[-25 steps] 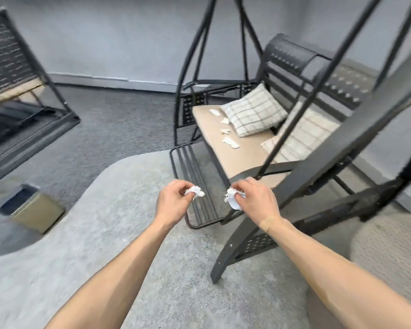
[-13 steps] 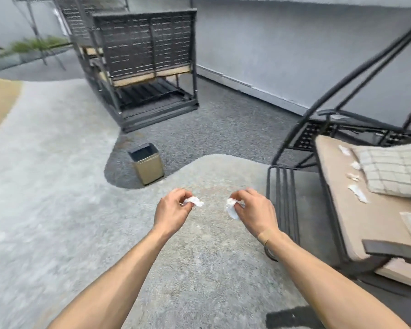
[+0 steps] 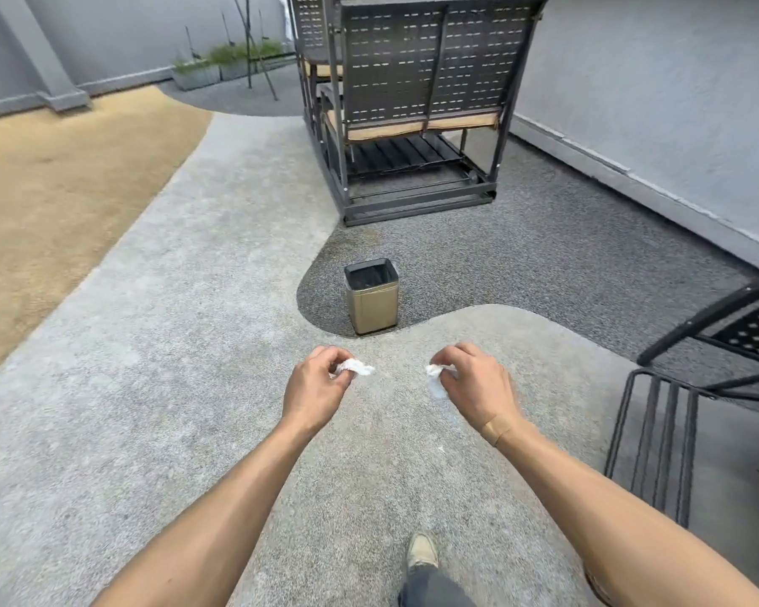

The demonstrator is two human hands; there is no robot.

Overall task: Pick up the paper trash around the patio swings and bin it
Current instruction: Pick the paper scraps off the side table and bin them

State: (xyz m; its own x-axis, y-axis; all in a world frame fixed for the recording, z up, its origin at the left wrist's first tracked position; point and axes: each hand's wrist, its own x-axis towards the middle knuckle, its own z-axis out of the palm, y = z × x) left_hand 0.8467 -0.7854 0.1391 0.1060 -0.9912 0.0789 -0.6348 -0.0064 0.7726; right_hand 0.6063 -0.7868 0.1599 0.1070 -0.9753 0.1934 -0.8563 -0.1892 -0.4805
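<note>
Two paper scraps in hand, bin ahead

A crumpled white paper wad (image 3: pixel 355 367) is pinched in the left hand (image 3: pixel 316 387); a second white scrap (image 3: pixel 434 376) is pinched in the right hand (image 3: pixel 478 387). The square gold bin (image 3: pixel 372 300), open-topped with a dark inside, stands upright on the dark gravel just beyond both hands, between them.

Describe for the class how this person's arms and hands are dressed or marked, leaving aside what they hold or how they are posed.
Both forearms are bare, with no sleeve, glove, watch or ring in view. The left hand carries no marking. The right hand has one: a tan adhesive plaster stuck across the back of the wrist.
</note>
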